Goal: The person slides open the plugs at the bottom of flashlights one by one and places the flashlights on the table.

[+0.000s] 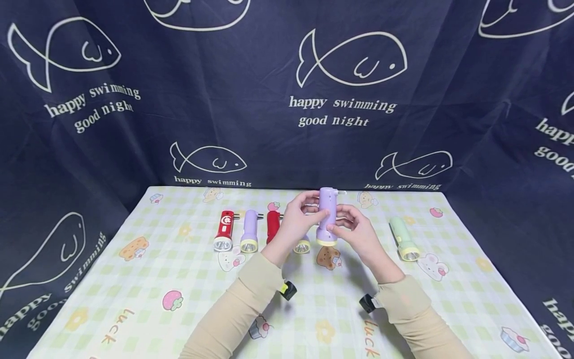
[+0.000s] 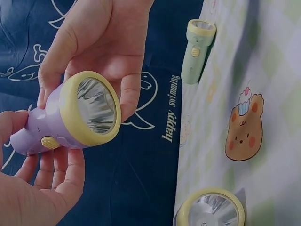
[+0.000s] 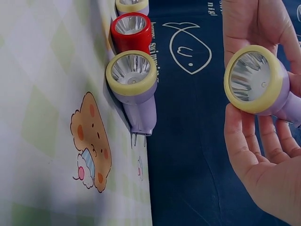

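Both hands hold a purple flashlight (image 1: 328,212) with a yellow lens rim above the table, its lens end low and its metal plug prongs sticking out at the top right. My left hand (image 1: 297,219) grips it from the left, thumb across its front. From the other side my right hand (image 1: 357,230) holds it near the lens end, thumb on the body. The left wrist view shows its yellow switch (image 2: 49,142) and clear lens (image 2: 96,106). Behind the left hand lies another purple flashlight (image 3: 140,113), partly hidden in the head view.
To the left lie a red flashlight with a white print (image 1: 225,232), a purple flashlight (image 1: 249,230) and a plain red flashlight (image 1: 273,225). A green flashlight (image 1: 402,238) lies at the right. Behind the checked tablecloth (image 1: 148,279) hangs a dark blue curtain (image 1: 264,75).
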`<state>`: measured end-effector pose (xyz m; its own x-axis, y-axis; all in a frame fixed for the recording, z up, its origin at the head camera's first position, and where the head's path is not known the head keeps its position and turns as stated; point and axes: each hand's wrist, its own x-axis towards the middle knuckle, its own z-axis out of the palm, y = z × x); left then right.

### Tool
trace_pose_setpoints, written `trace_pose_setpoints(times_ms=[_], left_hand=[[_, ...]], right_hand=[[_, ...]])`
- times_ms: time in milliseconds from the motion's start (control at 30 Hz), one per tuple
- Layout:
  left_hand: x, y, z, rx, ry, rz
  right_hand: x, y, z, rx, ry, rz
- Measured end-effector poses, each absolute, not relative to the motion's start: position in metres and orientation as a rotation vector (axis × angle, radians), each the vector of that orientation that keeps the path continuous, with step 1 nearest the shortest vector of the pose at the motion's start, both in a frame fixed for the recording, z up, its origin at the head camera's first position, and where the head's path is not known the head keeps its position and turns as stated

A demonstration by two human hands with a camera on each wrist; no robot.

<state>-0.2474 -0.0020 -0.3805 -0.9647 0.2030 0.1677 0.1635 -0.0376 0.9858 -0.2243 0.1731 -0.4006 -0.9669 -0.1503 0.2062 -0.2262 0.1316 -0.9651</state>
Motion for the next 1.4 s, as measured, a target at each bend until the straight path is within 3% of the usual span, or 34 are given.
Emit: trace_pose_setpoints(times_ms=[1400], left_hand=[[-0.231, 0.011, -0.417, 0.29, 2.256, 2.129]], right_hand=[[-0.235, 0.183, -0.41, 0.072, -2.307, 2.212]])
